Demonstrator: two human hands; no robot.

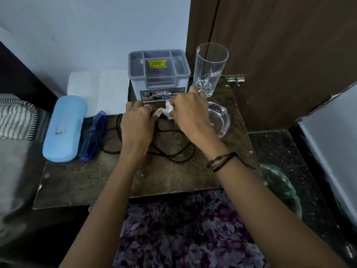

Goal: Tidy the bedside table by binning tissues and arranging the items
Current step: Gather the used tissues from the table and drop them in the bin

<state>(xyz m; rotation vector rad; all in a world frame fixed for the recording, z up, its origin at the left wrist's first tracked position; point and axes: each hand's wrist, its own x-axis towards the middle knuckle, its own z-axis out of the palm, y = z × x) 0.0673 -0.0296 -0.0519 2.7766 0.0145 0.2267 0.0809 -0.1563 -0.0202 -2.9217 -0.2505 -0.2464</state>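
Observation:
A crumpled white tissue lies on the dark bedside table, in front of a grey compartment organiser. My left hand and my right hand both pinch it from either side. A tangled black cable runs under my wrists. A light blue glasses case and blue glasses lie at the left. A tall clear glass and a clear glass bowl stand at the right.
Flat white tissues lie at the back left against the wall. A bin with a green liner stands on the floor to the right of the table. A brown door rises behind, and striped bedding is at the left.

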